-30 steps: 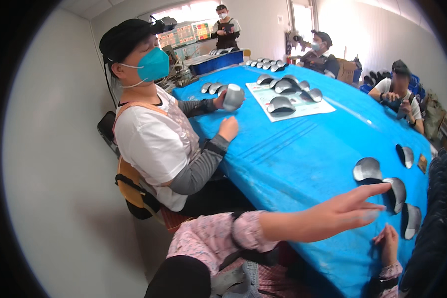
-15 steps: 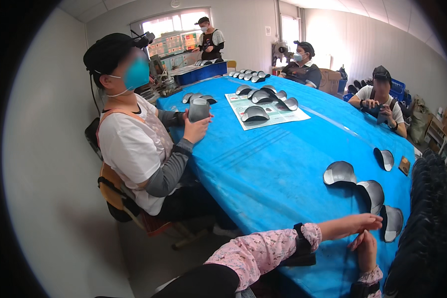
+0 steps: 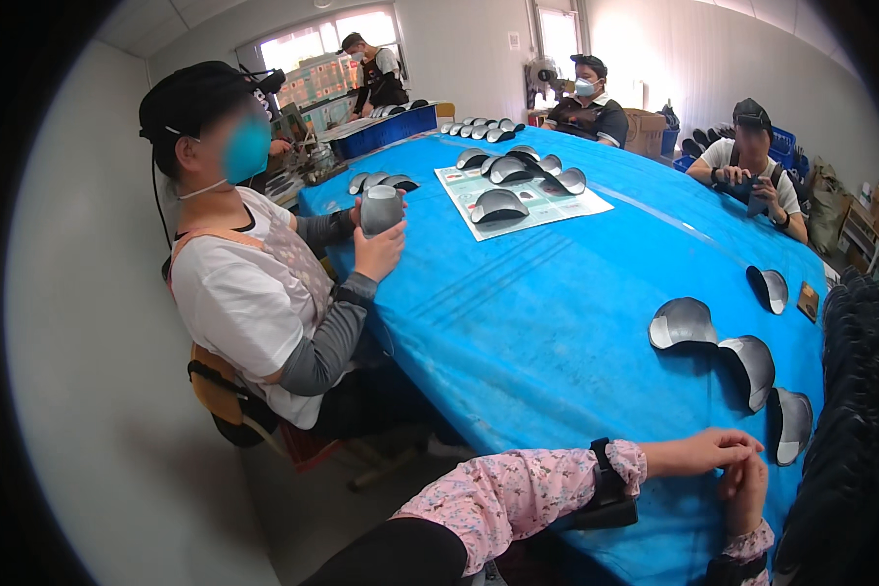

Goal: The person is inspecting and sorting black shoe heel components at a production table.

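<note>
My left hand (image 3: 705,452) reaches in from the lower middle, its bent fingers meeting the fingers of my right hand (image 3: 747,485) above the blue-covered table (image 3: 557,352). Both hands look closed where they touch; anything between the fingertips is hidden. Floral pink sleeves and dark wrist straps cover my forearms. Just beyond the hands lie curved grey shell pieces with dark edges: the nearest shell (image 3: 793,426) stands right of my fingertips, a second shell (image 3: 749,371) adjoins it, and a third shell (image 3: 682,324) is farther left.
Another shell (image 3: 770,289) lies near a small brown block (image 3: 808,302). A row of black items (image 3: 861,420) lines the right side. On the left a masked co-worker (image 3: 254,293) holds a shell (image 3: 381,210). More shells rest on a printed sheet (image 3: 557,207); other people sit or stand beyond.
My left fingers, stretched out before, now bend over the right hand's fingers. The view has shifted slightly, and the standing person at the back leans down more.
</note>
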`<state>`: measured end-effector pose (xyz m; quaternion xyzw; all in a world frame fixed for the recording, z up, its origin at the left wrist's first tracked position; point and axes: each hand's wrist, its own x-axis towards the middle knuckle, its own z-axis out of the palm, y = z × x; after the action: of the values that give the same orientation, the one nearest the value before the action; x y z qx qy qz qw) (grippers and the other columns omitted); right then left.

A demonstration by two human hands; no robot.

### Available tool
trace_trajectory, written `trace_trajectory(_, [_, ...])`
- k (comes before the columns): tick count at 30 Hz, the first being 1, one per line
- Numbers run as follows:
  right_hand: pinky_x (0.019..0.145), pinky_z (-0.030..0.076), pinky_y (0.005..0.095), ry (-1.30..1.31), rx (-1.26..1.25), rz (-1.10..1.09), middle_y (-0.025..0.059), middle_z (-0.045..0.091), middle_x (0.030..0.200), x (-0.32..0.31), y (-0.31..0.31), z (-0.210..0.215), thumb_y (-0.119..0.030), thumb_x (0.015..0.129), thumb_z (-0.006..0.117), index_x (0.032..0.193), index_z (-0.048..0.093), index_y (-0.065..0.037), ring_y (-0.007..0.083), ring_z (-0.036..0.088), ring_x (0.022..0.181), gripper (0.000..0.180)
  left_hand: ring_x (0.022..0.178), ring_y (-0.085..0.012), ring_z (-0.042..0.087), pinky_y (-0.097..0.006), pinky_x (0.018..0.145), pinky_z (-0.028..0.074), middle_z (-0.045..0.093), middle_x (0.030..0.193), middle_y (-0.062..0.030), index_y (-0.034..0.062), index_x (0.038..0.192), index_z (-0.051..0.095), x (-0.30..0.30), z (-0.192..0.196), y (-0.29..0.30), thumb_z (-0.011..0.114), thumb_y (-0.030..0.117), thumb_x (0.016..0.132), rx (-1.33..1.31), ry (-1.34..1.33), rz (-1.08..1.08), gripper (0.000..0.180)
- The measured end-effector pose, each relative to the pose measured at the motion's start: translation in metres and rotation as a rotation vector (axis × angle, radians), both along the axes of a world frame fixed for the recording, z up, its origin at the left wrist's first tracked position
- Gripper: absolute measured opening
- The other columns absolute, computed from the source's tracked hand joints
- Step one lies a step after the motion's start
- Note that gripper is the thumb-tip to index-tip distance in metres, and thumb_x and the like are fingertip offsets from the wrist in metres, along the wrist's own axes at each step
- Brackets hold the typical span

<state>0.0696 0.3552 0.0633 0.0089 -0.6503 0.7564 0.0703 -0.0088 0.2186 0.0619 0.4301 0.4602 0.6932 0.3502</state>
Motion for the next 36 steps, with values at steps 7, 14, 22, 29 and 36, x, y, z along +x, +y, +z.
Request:
trace_trajectory(7, [0.031, 0.021, 0.0224, -0.038, -0.055, 0.117, -0.0018, 0.029, 0.038, 0.003, 0.003, -0.002, -0.044, 0.094, 0.035, 0.052, 0.030, -0.014, 0.0082, 0.023, 0.030, 0.053, 0.097, -0.0099, 0.053, -0.025, 0.086, 0.041, 0.062, 0.102, -0.0035, 0.0024, 0.106, 0.061, -0.003, -0.001, 0.000, 0.057, 0.031, 0.088, 0.047, -0.065, 0.134, 0.034])
trace_trajectory(14, [0.031, 0.023, 0.0240, -0.009, 0.027, 0.120, -0.0004, 0.030, 0.039, 0.005, 0.004, -0.002, -0.047, 0.094, 0.032, 0.053, 0.033, -0.012, 0.0099, 0.026, 0.030, 0.054, 0.097, -0.0122, 0.056, -0.028, 0.088, 0.042, 0.063, 0.104, -0.0063, 0.0016, 0.106, 0.062, -0.003, 0.002, 0.000, 0.059, 0.020, 0.087, 0.058, -0.060, 0.088, 0.027])
trace_trajectory(22, [0.039, 0.033, 0.0231, -0.059, 0.158, 0.072, 0.0032, 0.038, 0.041, 0.006, -0.005, 0.005, -0.053, 0.094, 0.023, 0.054, 0.040, -0.009, 0.0131, 0.041, 0.036, 0.061, 0.093, -0.0111, 0.056, -0.027, 0.086, 0.043, 0.064, 0.096, -0.0062, 0.0008, 0.103, 0.062, -0.008, -0.002, 0.000, 0.055, 0.023, 0.089, 0.021, -0.053, 0.096, 0.027])
trace_trajectory(29, [0.041, 0.035, 0.0221, -0.055, 0.264, 0.139, 0.0043, 0.043, 0.044, 0.007, -0.004, 0.010, -0.052, 0.094, 0.022, 0.055, 0.041, -0.008, 0.0128, 0.044, 0.038, 0.062, 0.089, -0.0112, 0.056, -0.027, 0.086, 0.042, 0.063, 0.095, -0.0063, 0.0015, 0.100, 0.059, -0.009, 0.001, -0.002, 0.055, 0.025, 0.089, -0.015, -0.163, 0.020, 0.026])
trace_trajectory(36, [0.042, 0.037, 0.0223, -0.060, 0.198, 0.101, 0.0038, 0.042, 0.044, 0.008, -0.006, 0.006, -0.054, 0.093, 0.020, 0.055, 0.041, -0.008, 0.0131, 0.044, 0.038, 0.063, 0.098, -0.0132, 0.056, -0.028, 0.090, 0.041, 0.063, 0.102, -0.0075, 0.0004, 0.104, 0.061, -0.003, 0.006, -0.005, 0.060, 0.022, 0.086, 0.017, -0.068, 0.094, 0.028])
